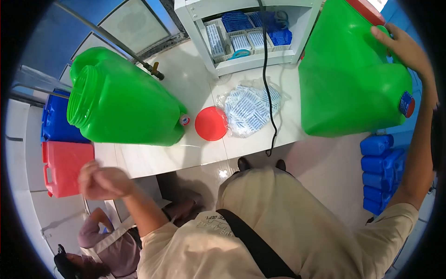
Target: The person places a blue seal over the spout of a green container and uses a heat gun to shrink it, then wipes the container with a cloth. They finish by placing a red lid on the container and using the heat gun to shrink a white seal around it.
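My right hand [406, 49] grips the handle of a large green jerry can [353, 88] at the right end of the counter, thumb close under its red screw cap [366, 10]. This can also has a small red cap with a blue label low on its side. My left hand [104, 180], smeared by motion, hangs in front of the counter's left part and overlaps a red jerry can [69, 162] in this view. A second green jerry can [134, 102] stands at left with its wide mouth uncovered. Beside it lies a round red lid [211, 123].
A clear bag of printed sachets [251, 109] lies mid-counter, under a hanging black cable [268, 83]. Behind are a white shelf [258, 65] with small baskets and a tap [155, 69]. Blue cans [381, 172] stack at right. Another person [111, 242] is at lower left.
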Demonstrator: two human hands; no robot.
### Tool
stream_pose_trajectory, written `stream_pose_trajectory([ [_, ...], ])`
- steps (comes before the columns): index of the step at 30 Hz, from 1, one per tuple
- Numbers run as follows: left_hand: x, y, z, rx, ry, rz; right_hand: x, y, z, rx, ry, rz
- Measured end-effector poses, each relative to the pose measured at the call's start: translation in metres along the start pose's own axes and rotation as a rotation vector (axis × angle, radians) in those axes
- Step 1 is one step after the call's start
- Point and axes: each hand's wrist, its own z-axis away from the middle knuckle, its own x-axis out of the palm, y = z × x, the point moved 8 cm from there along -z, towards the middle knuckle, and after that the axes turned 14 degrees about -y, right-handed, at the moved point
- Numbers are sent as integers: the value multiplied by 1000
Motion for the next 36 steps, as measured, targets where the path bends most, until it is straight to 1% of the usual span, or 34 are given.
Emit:
stream_pose_trajectory([
  [1,27,20,22,-40,-103,167,7,3,2,-15,-77,-92],
  [2,60,31,43,-70,-302,336,14,6,4,-23,-153,-185],
  [3,101,51,53,-104,-602,235,11,18,5,-103,-102,-183],
  [4,136,62,64,-221,-711,354,6,21,11,-144,-72,-182],
  [5,162,71,70,-264,-811,416,0,23,17,-185,-43,-180],
  [6,183,78,75,-306,-910,479,-2,24,32,-77,-120,-150],
  [8,204,95,77,-321,-935,486,-8,40,56,29,-194,-115],
  [9,211,102,80,-338,-969,496,-8,58,62,34,-176,-89],
  [11,220,111,88,-373,-1003,500,-11,115,62,-64,-31,-65],
  [13,227,115,100,-406,-1039,503,-20,189,49,-228,198,-33],
  [15,233,111,120,-490,-1115,471,-23,245,50,-361,376,43],
  [17,235,107,131,-524,-1141,446,-35,249,67,-375,461,148],
  [18,237,104,137,-553,-1168,423,-35,243,74,-374,288,118],
  [20,240,99,144,-580,-1171,411,-63,191,78,-373,116,92],
  [21,243,95,147,-601,-1177,400,-70,149,69,-179,-182,171],
  [23,250,93,148,-570,-1181,382,-49,158,69,22,-473,246],
  [24,254,94,149,-541,-1191,363,-36,164,69,-274,-177,275],
  [26,266,92,153,-544,-1187,339,-22,152,79,-567,126,296],
  [29,286,80,154,-551,-1185,257,-5,104,68,-759,183,187],
  [30,293,75,155,-549,-1193,222,0,89,69,-883,323,228],
  [32,313,61,161,-526,-1220,130,1,66,68,-1016,473,263],
  [33,323,56,164,-495,-1252,60,5,58,55,-947,355,249],
  [34,330,53,164,-500,-1251,51,7,49,48,-916,295,241],
  [35,339,50,168,-489,-1317,-2,9,40,41,-882,238,233],
  [36,347,48,172,-477,-1383,-54,5,29,41,-896,283,261],
])
